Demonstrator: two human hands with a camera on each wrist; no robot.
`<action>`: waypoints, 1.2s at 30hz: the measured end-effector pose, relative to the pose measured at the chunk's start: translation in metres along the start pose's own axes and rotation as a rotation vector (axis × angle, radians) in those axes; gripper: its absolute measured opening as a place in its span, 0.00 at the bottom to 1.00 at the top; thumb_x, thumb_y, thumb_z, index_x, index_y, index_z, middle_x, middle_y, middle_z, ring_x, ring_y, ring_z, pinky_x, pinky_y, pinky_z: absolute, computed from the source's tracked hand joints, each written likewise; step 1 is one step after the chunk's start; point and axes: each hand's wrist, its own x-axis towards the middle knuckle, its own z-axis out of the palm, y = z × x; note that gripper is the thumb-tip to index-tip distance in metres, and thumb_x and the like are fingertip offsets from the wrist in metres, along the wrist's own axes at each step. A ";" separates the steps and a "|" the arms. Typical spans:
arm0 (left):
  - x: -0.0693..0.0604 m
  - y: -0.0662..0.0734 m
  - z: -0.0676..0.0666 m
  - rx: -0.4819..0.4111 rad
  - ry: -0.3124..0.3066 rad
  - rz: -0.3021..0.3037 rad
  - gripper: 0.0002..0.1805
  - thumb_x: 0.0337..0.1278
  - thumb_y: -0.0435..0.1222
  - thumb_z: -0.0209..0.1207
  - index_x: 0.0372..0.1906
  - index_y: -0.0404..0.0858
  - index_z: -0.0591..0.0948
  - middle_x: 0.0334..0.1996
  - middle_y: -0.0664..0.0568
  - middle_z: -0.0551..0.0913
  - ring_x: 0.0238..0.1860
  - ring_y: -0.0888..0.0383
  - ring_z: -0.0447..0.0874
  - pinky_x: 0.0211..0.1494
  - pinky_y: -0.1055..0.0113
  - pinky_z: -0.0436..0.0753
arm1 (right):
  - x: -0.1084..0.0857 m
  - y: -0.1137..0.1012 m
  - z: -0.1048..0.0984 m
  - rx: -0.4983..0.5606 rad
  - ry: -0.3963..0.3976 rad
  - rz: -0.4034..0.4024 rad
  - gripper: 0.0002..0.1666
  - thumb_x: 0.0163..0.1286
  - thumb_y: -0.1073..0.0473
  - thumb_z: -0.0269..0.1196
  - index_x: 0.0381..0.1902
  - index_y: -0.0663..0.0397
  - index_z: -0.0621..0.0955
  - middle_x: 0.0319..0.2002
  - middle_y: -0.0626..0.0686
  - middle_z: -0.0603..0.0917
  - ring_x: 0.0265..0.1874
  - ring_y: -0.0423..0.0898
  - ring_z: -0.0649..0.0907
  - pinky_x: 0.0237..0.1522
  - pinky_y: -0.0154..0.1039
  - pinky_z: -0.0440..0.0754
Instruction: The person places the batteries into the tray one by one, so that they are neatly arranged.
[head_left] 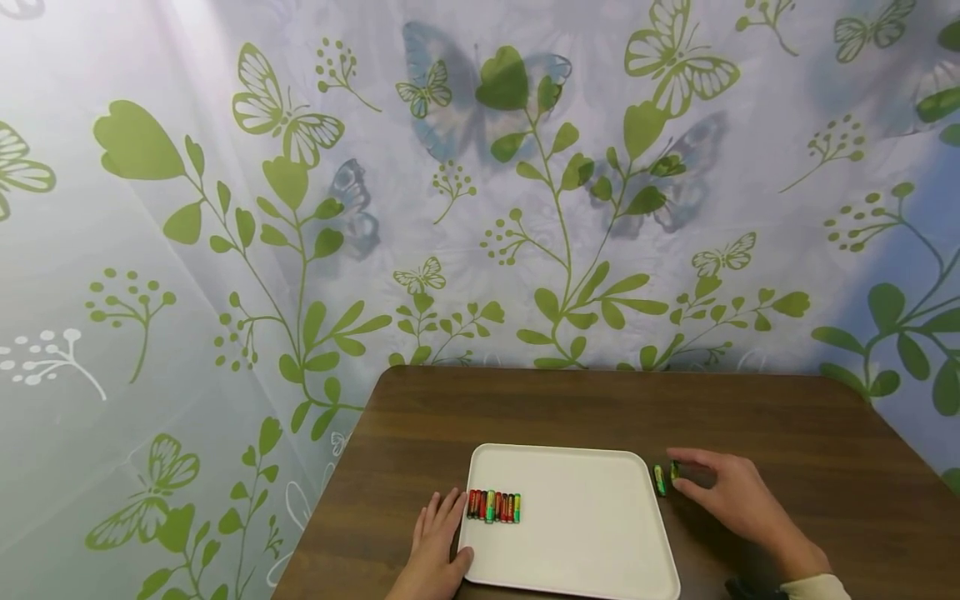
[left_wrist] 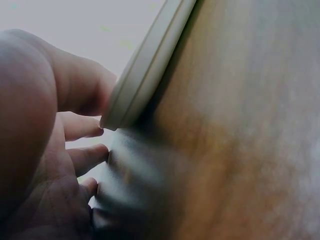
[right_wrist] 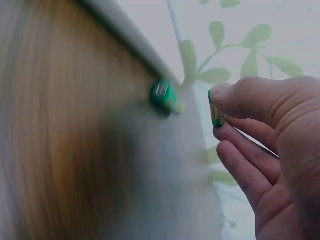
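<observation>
My right hand (head_left: 738,496) pinches a small green battery (right_wrist: 216,111) between thumb and fingers, beside the tray's right edge. Another green battery (head_left: 659,481) lies on the table between that hand and the tray. On the cream tray (head_left: 577,533), a row of several red-and-black and green batteries (head_left: 491,506) sits side by side near the left rim. My left hand (head_left: 435,546) rests at the tray's left edge with its fingers extended. In the left wrist view its thumb (left_wrist: 82,82) touches the tray's rim.
The brown wooden table (head_left: 585,408) extends behind the tray and to both sides. A curtain (head_left: 465,208) printed with green leaves and butterflies hangs behind the table and along its left. A dark object (head_left: 742,588), partly cut off, shows beside the right wrist.
</observation>
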 end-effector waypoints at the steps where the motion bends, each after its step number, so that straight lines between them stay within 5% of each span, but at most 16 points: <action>1: 0.000 0.000 0.000 -0.002 0.000 0.003 0.45 0.65 0.33 0.64 0.85 0.31 0.63 0.85 0.28 0.58 0.86 0.22 0.38 0.80 0.25 0.32 | 0.000 -0.005 0.002 0.022 0.009 0.003 0.27 0.65 0.55 0.81 0.62 0.50 0.90 0.54 0.52 0.94 0.51 0.55 0.93 0.46 0.48 0.92; 14: 0.002 -0.004 0.002 0.015 0.001 -0.013 0.44 0.65 0.34 0.64 0.84 0.30 0.63 0.86 0.31 0.59 0.87 0.24 0.39 0.81 0.26 0.33 | 0.020 -0.064 0.049 0.204 -0.018 0.006 0.26 0.67 0.60 0.79 0.62 0.50 0.90 0.57 0.48 0.93 0.52 0.55 0.93 0.52 0.57 0.91; 24: 0.001 0.003 -0.001 -0.001 -0.017 -0.024 0.44 0.66 0.35 0.64 0.85 0.31 0.63 0.86 0.30 0.58 0.87 0.23 0.38 0.81 0.25 0.31 | 0.030 -0.106 0.085 0.285 -0.064 -0.058 0.23 0.67 0.61 0.78 0.60 0.52 0.91 0.56 0.45 0.94 0.55 0.50 0.93 0.57 0.48 0.91; 36: 0.001 -0.002 0.000 -0.033 -0.016 -0.013 0.45 0.68 0.35 0.63 0.87 0.35 0.60 0.87 0.30 0.56 0.87 0.24 0.35 0.81 0.28 0.28 | 0.030 -0.131 0.116 0.313 -0.106 -0.115 0.22 0.65 0.64 0.77 0.57 0.52 0.92 0.55 0.43 0.94 0.55 0.43 0.92 0.58 0.45 0.90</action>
